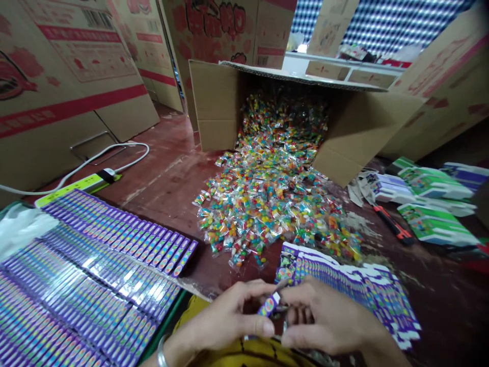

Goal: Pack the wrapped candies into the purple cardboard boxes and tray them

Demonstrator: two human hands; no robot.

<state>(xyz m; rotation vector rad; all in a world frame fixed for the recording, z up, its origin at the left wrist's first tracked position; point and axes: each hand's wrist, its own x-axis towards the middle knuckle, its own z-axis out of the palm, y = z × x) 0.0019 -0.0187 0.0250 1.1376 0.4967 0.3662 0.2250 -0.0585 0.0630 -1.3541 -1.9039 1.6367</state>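
My left hand (233, 316), wearing a silver bangle (162, 352), pinches a small purple candy box (269, 305) between thumb and fingers, low in the middle of the head view. Close against the box's near end, my right hand (324, 316) has its fingers curled; what lies inside them is mostly hidden. Just beyond my right hand lie overlapping rows of flat purple cartons (344, 278). Ahead of both hands spreads a heap of small clear packets of colourful candy (267, 199), spilling from a cardboard box (217, 107) on its side.
Rows of purple boxes (84, 285) fill a green-edged tray at left, partly under a white plastic bag (23, 229). A yellow-green power strip (76, 187) with a white cable lies behind. At right are a red-and-black cutter (393, 224) and green cartons (435, 224). Large cardboard boxes (69, 66) stand around.
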